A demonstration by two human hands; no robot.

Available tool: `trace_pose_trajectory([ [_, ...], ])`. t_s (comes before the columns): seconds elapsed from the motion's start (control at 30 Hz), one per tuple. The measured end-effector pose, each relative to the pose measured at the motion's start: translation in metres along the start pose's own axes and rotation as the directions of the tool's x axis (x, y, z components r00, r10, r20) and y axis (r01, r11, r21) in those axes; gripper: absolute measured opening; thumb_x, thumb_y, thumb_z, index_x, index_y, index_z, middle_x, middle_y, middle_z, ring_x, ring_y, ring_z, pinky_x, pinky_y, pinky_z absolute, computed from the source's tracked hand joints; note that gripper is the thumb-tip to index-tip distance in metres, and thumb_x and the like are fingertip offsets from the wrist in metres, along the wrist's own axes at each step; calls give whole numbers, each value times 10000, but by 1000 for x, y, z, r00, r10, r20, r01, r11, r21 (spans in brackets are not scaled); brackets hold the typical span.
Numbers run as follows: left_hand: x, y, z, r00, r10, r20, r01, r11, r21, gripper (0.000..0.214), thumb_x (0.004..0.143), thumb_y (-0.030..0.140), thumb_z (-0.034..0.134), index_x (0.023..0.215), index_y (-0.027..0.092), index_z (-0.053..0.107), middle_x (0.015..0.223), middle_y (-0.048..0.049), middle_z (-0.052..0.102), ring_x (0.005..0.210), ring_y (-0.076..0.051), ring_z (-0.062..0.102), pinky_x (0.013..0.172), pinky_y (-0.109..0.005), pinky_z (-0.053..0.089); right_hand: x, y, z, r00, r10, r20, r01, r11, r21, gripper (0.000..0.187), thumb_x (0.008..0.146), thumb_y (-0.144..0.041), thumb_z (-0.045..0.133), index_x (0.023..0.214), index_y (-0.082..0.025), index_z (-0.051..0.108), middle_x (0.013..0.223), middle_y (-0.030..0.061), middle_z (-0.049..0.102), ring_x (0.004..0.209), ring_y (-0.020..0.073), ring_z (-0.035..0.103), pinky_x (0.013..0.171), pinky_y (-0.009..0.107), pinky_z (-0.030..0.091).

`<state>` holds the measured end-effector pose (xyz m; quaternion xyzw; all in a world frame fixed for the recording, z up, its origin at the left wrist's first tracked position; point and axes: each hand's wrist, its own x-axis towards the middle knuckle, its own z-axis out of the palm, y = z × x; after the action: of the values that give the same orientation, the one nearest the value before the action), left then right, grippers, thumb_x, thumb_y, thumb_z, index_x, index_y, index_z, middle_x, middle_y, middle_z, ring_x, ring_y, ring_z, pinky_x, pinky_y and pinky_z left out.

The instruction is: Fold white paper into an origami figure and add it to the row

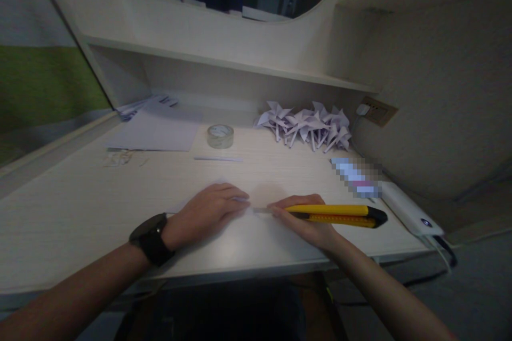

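Note:
My left hand [208,210] lies flat, fingers together, pressing a pale sheet of paper [240,192] on the desk [80,208]. A black watch sits on that wrist. My right hand [304,221] grips a yellow utility knife [336,214]. The knife lies almost level, its blade tip pointing left and meeting the paper just beyond my left fingertips.
A roll of clear tape [220,136] and a thin paper strip [218,159] lie further back. Several folded paper pinwheels [308,125] are heaped at the back right. Paper sheets [156,128] lie at the back left; a white power bank [410,216] sits at the right edge.

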<state>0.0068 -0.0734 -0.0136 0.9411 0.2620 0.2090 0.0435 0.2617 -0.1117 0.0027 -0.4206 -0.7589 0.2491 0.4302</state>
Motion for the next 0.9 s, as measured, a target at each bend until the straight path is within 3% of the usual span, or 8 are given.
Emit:
trace_pose_trajectory([
  [0.23,-1,2,3,1000,-28,8,28,999,-40,272,983,253,434,1159,239,641,1192,-35,650,1072,-194,554,953,-397,413,2,1,2,1000,-19,-15,19,1000,9,98,791,-247,686,768,-185,759,739,46,751,639,165,698,609,258,579],
  [0.6,13,8,0,998,-31,50,37,993,-117,272,985,270,415,1056,204,669,1067,-45,673,1007,-198,560,918,-375,391,1,-1,3,999,-6,-42,5,1000,-22,127,783,-275,696,698,-189,733,698,33,745,607,163,696,599,251,597],
  [0.9,28,-4,-6,987,-67,149,85,989,-120,160,900,339,572,932,204,653,945,-38,621,909,-195,543,826,-327,381,-1,2,1,1000,-21,-9,21,1000,6,100,795,-259,685,758,-188,745,766,51,757,650,177,708,592,256,596],
])
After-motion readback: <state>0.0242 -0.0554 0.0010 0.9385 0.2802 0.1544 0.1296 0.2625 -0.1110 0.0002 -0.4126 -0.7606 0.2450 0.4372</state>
